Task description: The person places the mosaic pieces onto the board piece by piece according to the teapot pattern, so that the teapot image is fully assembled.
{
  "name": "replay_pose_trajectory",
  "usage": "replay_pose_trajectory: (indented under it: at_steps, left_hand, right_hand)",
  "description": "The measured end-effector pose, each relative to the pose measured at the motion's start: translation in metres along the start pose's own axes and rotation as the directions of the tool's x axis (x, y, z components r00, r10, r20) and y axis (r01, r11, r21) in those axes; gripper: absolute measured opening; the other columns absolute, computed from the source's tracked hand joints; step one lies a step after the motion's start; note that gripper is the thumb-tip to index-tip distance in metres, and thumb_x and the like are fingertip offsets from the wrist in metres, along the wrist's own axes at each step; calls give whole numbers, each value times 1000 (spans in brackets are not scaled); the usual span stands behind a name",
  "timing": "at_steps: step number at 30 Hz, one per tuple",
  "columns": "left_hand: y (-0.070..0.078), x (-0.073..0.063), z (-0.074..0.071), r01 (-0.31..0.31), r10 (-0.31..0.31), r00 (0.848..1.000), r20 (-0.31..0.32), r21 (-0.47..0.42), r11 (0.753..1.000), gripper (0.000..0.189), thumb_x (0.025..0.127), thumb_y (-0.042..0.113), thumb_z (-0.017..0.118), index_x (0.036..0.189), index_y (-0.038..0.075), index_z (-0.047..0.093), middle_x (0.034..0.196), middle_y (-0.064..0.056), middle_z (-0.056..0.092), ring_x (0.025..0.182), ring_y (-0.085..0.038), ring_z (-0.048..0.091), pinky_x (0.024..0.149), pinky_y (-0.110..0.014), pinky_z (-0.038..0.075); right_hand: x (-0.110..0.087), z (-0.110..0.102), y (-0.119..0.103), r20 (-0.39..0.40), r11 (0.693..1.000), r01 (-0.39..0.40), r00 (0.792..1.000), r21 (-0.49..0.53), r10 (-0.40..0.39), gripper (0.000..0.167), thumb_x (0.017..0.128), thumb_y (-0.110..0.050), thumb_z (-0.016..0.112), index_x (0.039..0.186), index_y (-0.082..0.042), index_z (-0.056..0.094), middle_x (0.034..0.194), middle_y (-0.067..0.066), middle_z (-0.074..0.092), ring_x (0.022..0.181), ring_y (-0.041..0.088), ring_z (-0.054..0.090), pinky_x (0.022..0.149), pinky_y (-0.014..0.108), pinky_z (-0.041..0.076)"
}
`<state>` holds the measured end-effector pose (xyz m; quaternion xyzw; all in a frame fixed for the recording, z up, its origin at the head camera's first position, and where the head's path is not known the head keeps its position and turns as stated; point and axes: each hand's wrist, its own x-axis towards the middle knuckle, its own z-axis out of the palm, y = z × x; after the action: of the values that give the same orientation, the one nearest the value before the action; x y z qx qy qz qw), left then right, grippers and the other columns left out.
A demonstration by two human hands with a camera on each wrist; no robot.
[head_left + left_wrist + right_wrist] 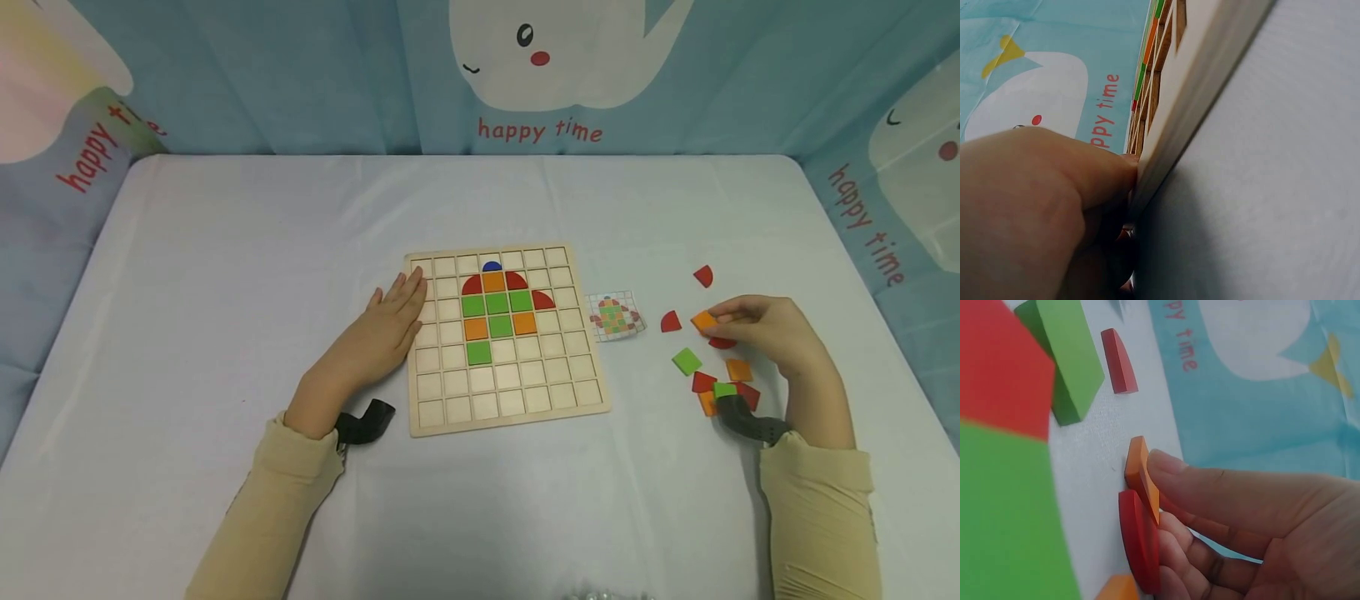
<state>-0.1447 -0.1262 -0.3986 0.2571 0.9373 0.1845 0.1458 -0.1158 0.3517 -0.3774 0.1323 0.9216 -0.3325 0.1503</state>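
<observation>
Pinching one orange tile [702,322] between thumb and fingers, the right hand [767,329] is positioned right of the grid board [532,372]; grip width is narrow. The held tile is a flat, plain orange square with straight sides and a visible thickness. The left hand [382,329] has fingers extended over the board's left edge, holding no tile.

Fitted on the board: five green squares [498,302], three orange squares [476,329], three red quarter-rounds [543,300], one blue half-round [492,267]. Just right of the board: one printed card [615,315]. Farther right, loose: two green tiles [686,361], two other orange tiles [738,370], five visible red pieces [671,322], some partly covered.
</observation>
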Motion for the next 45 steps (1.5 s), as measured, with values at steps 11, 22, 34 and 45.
replay_pose_trajectory:
  at_steps: [11, 22, 34, 45]
  left_hand:
    - [1, 0, -1, 2, -2, 1000, 2, 1, 1000, 55, 103, 17, 35, 148, -3, 13, 157, -15, 3, 143, -30, 1, 113, -51, 4]
    - [-1, 0, -1, -6, 6, 1000, 0, 0, 1000, 55, 102, 17, 36, 148, -4, 13, 156, -16, 3, 143, -31, 1, 113, -52, 5]
    - [-1, 0, 1, -9, 9, 1000, -1, 4, 1000, 55, 102, 17, 36, 149, -3, 13, 157, -15, 3, 143, -30, 1, 113, -52, 5]
    - [-1, 0, 0, -10, 10, 1000, -9, 2, 1000, 54, 103, 17, 35, 148, -4, 14, 156, -16, 4, 143, -31, 2, 113, -52, 5]
  right_hand:
    - [0, 5, -4, -23, 997, 29, 999, -77, -31, 37, 85, -19, 71, 114, 1, 59, 91, 11, 60, 75, 19, 54, 58, 19, 46]
    - [-1, 6, -9, -14, 997, 42, 999, -62, -43, 35, 86, -12, 70, 113, 5, 57, 92, 14, 59, 71, 15, 54, 59, 19, 49]
    - [13, 7, 19, -114, 994, 77, 990, -72, -85, 28, 86, -25, 71, 104, -5, 61, 87, 11, 64, 72, 21, 59, 56, 22, 50]
    - [28, 5, 45, -178, 994, 108, 978, -22, -110, 40, 86, -44, 66, 109, -11, 63, 91, 6, 65, 81, 19, 56, 62, 20, 48]
